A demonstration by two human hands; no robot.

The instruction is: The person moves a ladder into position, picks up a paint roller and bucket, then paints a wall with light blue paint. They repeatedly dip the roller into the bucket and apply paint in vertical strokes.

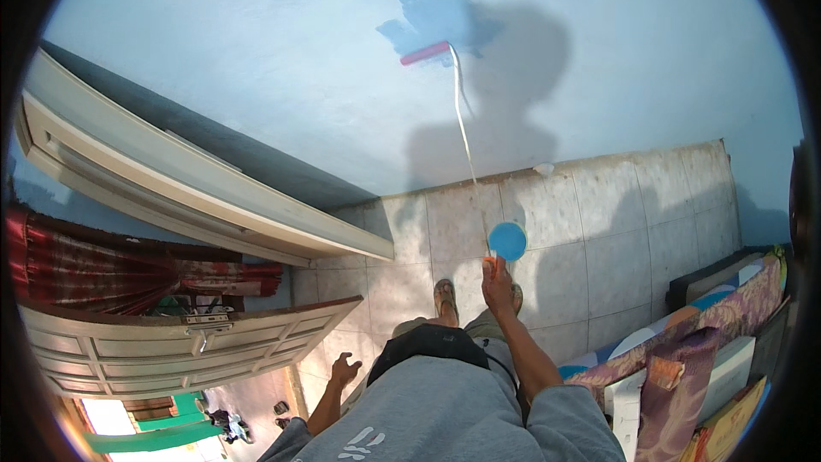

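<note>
A long-handled paint roller [425,53] with a pinkish-red sleeve rests against the pale blue wall [282,77], at the lower edge of a patch of darker blue paint [440,17]. Its thin white rod runs down toward me. My right hand [498,284] is closed around the orange grip at the rod's near end. Just beyond that hand, a round container of blue paint [508,241] stands on the tiled floor. My left hand [344,370] hangs low at my left side, fingers apart and holding nothing.
A cream wardrobe-like piece [214,180] stands along the left, with an open panelled door [197,346] and red curtain [103,265] nearer. Rolled mats, boxes and patterned fabric [684,351] are stacked at right. Grey-white tiles [556,278] lie underfoot.
</note>
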